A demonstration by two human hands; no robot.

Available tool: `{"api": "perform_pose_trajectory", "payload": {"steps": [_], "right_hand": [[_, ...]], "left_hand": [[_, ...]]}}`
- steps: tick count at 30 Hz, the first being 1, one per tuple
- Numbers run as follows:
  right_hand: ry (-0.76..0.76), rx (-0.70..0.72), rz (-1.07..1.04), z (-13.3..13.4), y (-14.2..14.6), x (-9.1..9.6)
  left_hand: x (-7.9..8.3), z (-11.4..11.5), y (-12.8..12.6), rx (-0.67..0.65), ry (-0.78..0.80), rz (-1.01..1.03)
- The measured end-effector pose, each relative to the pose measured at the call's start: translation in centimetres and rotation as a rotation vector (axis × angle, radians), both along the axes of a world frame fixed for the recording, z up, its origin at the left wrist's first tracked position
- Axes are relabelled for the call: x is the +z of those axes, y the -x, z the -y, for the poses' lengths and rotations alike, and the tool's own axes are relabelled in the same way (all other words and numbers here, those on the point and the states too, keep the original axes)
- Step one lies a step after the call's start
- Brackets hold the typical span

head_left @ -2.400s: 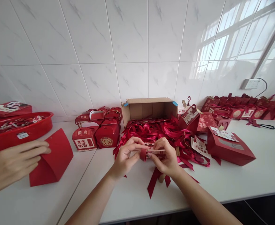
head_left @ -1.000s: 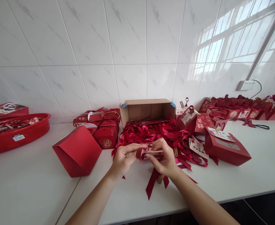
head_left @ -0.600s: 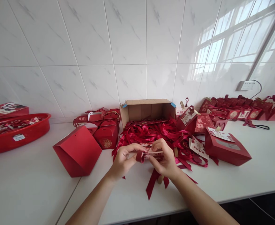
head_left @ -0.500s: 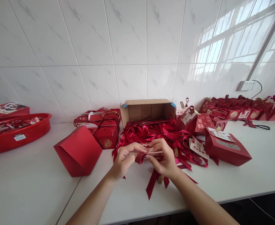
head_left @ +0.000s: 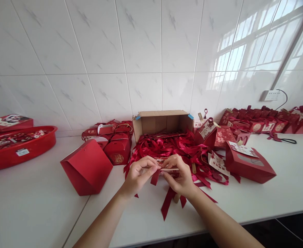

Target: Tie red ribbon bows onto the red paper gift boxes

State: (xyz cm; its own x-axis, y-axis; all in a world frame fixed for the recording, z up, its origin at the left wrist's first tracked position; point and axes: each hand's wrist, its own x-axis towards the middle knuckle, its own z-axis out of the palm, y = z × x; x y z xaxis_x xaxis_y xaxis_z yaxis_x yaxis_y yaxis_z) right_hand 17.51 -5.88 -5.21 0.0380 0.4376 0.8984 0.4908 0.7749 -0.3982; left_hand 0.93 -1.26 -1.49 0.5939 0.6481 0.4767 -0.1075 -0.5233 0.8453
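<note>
My left hand (head_left: pixel 140 175) pinches a dark red ribbon (head_left: pixel 155 177), thumb against fingertips, and a short end hangs below. My right hand (head_left: pixel 179 175) is closed on a thin pale card (head_left: pixel 171 169), seen edge-on, with its thumb below. The fingertips of both hands nearly meet where ribbon and card come together. What lies between the fingertips is partly hidden. Just behind the hands, a heap of red satin ribbons (head_left: pixel 164 146) spills from an open cardboard box (head_left: pixel 164 113). More ribbon ends (head_left: pixel 168 203) lie on the white table under the hands.
To the left stand a plain red gift box (head_left: pixel 88 168), several smaller red boxes (head_left: pixel 117 148) and a red plastic basin (head_left: pixel 22 155) with small packets. A red windowed box (head_left: pixel 252 165) lies right, near a printed tag (head_left: pixel 218 163). A socket strip (head_left: pixel 269 95) is on the tiled wall.
The ribbon loop at the card has become a hanging flat end. My left thumb and fingers have closed on the ribbon near the card. My right hand has hardly moved.
</note>
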Motion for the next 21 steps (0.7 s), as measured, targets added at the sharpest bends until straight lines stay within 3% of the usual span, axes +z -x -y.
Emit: {"api": "perform_pose_trajectory", "payload": {"steps": [7,21], "right_hand": [[-0.013,-0.006,0.011,0.06,0.05,0.17],[-0.012,0.049,-0.015,0.19,0.11,0.17]], "left_hand": [[-0.05,0.13,0.24,0.005,0.085,-0.033],[-0.11,-0.06,0.08,-0.039,0.072,0.035]]}}
